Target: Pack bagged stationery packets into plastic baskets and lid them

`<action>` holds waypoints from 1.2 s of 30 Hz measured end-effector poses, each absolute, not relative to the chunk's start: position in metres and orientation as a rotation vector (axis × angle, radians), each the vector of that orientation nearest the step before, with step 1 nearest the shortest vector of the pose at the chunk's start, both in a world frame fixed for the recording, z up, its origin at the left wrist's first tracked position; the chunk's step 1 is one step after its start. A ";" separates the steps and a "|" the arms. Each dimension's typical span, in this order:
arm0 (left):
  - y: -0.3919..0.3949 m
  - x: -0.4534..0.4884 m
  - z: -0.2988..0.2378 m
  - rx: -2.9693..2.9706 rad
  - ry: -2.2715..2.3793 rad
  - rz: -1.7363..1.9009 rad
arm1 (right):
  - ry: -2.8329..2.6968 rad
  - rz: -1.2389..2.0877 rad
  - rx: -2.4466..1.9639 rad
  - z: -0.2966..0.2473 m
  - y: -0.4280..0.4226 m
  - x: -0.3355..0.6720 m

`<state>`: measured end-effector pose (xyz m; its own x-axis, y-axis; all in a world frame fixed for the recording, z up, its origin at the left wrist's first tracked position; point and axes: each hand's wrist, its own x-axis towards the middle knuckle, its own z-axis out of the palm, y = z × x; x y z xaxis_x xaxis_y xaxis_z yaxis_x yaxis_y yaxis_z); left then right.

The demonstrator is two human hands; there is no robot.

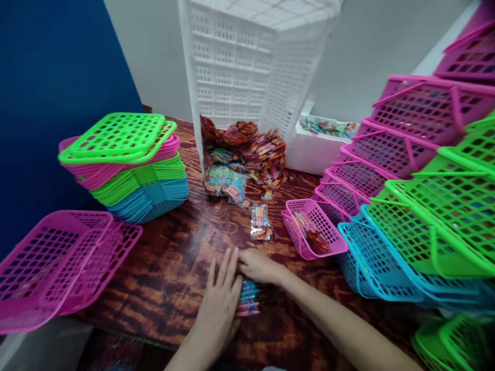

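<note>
Near the front of the table, a row of slim, patterned pencil-like sticks in blue, teal and pink lies between my hands. My left hand lies along their left ends, palm down, fingers stretched forward. At the far end of the row, my right hand reaches in with bent fingers close to my left fingertips; whatever they grip is hidden. Just beyond my hands lies a clear packet of pastel sticks with a cartoon-face print. A small pink basket to its right holds similar packets.
A white crate lies on its side, packets spilling from it. Nested baskets and a pink basket stand left. Stacked pink, green and blue baskets crowd the right, before a white foam box.
</note>
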<state>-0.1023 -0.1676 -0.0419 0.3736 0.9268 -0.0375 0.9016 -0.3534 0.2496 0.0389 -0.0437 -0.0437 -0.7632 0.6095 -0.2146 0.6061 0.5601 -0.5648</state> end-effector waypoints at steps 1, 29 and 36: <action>-0.168 -0.103 -0.046 2.417 1.650 0.182 | -2.763 1.067 -1.027 -0.040 -0.052 0.042; -0.112 -0.100 -0.026 1.278 1.480 0.764 | -2.219 0.145 -1.756 -0.029 -0.091 0.181; -0.088 -0.015 0.008 0.440 0.854 1.001 | -1.268 1.185 -1.211 -0.005 -0.093 0.180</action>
<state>-0.0149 -0.0880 0.0085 0.2651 0.8689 -0.4181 -0.5499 0.4924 0.6747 0.1804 -0.0930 -0.0045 -0.0215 0.9994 0.0258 0.0421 0.0267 -0.9988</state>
